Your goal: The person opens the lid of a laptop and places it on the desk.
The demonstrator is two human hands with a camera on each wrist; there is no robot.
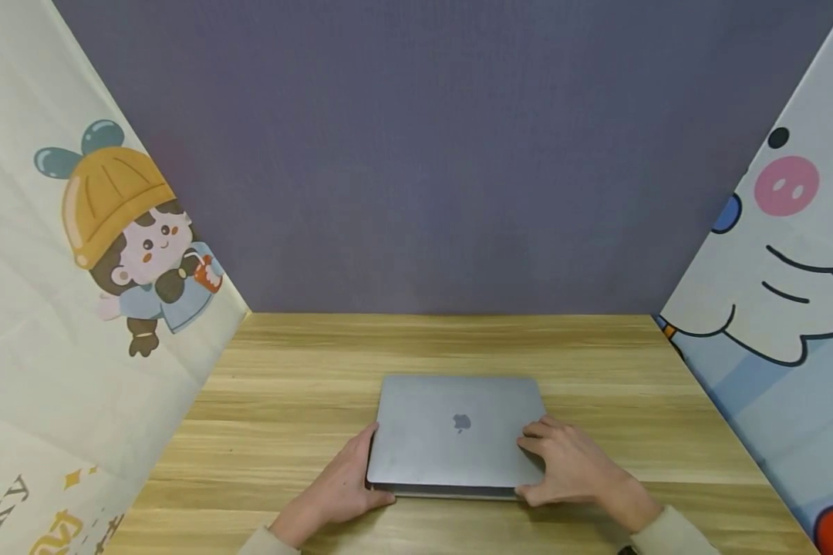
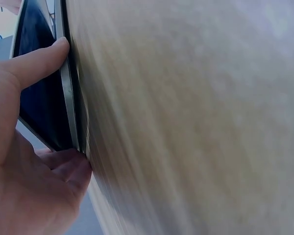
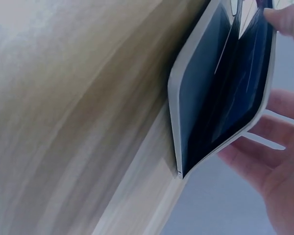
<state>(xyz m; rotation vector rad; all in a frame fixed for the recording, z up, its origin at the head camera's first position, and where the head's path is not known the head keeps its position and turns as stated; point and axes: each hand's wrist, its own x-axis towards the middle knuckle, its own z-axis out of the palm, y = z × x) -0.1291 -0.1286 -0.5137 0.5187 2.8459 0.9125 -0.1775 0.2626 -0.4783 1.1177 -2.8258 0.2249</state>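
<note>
A grey laptop (image 1: 430,451) with a dark apple logo lies on the wooden table, its lid raised by a narrow gap along the front edge. My left hand (image 1: 343,479) holds the base at the front left corner. In the left wrist view, its thumb presses the front edge of the base (image 2: 68,98) while the fingers lie at the side. At the front right, my right hand (image 1: 571,465) pinches the lid (image 3: 257,93), thumb at its front edge and fingers spread over its outer face. The right wrist view shows the dark screen angled over the base (image 3: 174,93).
The wooden table (image 1: 305,393) reaches back to a dark grey-blue panel (image 1: 451,169). Cloths with cartoon prints flank it, a child in a yellow hat (image 1: 114,204) at left and a white pink-nosed figure (image 1: 791,308) at right.
</note>
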